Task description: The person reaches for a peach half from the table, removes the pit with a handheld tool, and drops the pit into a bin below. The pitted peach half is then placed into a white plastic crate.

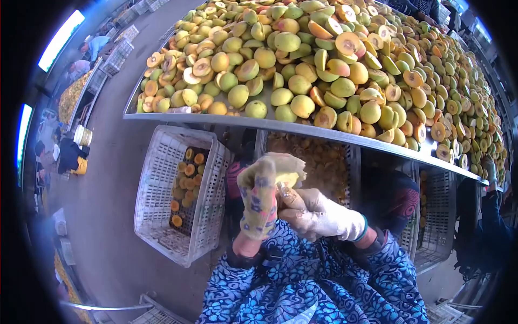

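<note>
Above and beyond your hands runs the long metal table (302,129). It is heaped with whole and halved yellow fruit (302,65), and the heap comes nearly to the rim on your side, so the next piece is within reach. Below your left hand and off to its outer side, a white plastic crate (156,178) sits tilted on the floor, its open top towards you, with a few orange halves lying in it. A second crate (324,162) directly behind your hands, under the table edge, holds a fuller layer of cut fruit, and a third crate (440,216) stands beyond your right hand. Your left hand (258,200), in a patterned glove, is closed around a pale fruit piece (288,168). It holds the piece up at chest height, seemingly so that the cut side meets the other hand. Your right hand (324,216), in a white glove, is curled tight just beside it, thumb against the fruit. It grips what looks like a small metal tool (281,189), though most of it is hidden by the glove.
</note>
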`<action>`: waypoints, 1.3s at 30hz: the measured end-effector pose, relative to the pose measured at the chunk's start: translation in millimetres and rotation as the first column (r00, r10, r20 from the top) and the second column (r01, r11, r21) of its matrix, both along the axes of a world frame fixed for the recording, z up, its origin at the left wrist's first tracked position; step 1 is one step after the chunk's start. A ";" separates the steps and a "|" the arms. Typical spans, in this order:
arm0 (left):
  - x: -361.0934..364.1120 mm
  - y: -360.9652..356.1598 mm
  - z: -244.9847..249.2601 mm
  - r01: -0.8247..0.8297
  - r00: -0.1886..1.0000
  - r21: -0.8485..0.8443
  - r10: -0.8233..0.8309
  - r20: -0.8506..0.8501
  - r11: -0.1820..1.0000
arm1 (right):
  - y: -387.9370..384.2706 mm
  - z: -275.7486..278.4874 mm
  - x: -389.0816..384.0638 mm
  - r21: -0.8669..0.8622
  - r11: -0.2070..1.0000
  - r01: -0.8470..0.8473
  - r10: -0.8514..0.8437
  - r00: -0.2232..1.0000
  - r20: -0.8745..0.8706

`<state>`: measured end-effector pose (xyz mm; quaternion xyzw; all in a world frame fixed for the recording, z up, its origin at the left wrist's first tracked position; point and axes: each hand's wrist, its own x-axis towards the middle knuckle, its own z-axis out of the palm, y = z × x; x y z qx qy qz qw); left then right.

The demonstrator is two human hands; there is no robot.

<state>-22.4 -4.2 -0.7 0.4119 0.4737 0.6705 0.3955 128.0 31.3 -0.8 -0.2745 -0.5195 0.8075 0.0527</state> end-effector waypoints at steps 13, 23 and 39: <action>-8.8 9.5 21.8 0.147 0.986 -0.261 -0.163 -0.039 0.954 | 0.3 -7.7 4.1 -0.081 0.994 -0.078 0.072 0.995 -0.069; -30.3 30.1 17.1 0.521 0.811 -0.096 -0.527 -0.253 0.848 | 2.6 -11.9 15.7 -0.607 0.768 -0.205 0.076 0.970 -0.231; -24.3 36.5 -1.5 0.373 0.407 -0.104 -0.061 0.911 0.922 | 14.1 -4.3 5.1 -0.259 0.937 -0.235 0.113 0.905 -0.411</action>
